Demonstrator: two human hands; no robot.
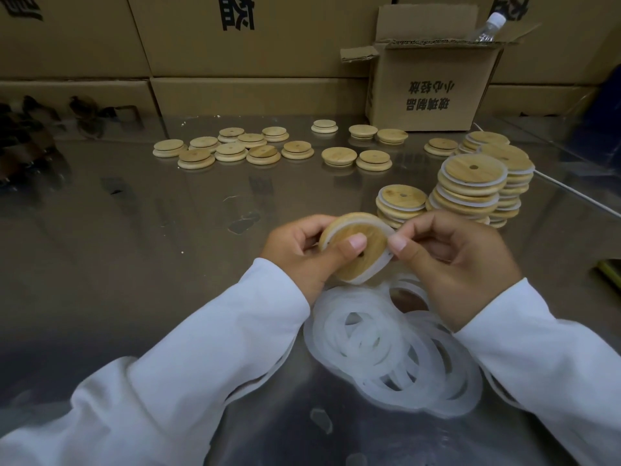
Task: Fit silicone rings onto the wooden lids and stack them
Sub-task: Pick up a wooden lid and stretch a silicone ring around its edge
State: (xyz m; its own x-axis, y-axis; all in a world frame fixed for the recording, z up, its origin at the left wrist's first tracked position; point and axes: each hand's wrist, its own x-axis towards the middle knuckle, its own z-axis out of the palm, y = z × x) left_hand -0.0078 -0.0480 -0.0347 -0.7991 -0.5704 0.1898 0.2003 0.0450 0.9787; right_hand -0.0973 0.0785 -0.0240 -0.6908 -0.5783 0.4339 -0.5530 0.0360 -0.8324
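Observation:
My left hand [302, 253] grips a round wooden lid [368, 245] tilted toward me, thumb pressed on its face beside the small centre hole. A white silicone ring [376, 270] wraps its rim. My right hand [453, 260] pinches the ring at the lid's right edge. Below the hands lies a heap of loose translucent rings [386, 348]. Stacks of ringed lids [470, 190] stand to the right. Several bare lids [235, 149] lie scattered farther back.
The work surface is a shiny metal table [134, 247]. An open cardboard box [433, 82] with a plastic bottle [489, 26] stands at the back right. Closed cartons [235, 45] wall the back. Dark objects [40, 129] sit at the far left.

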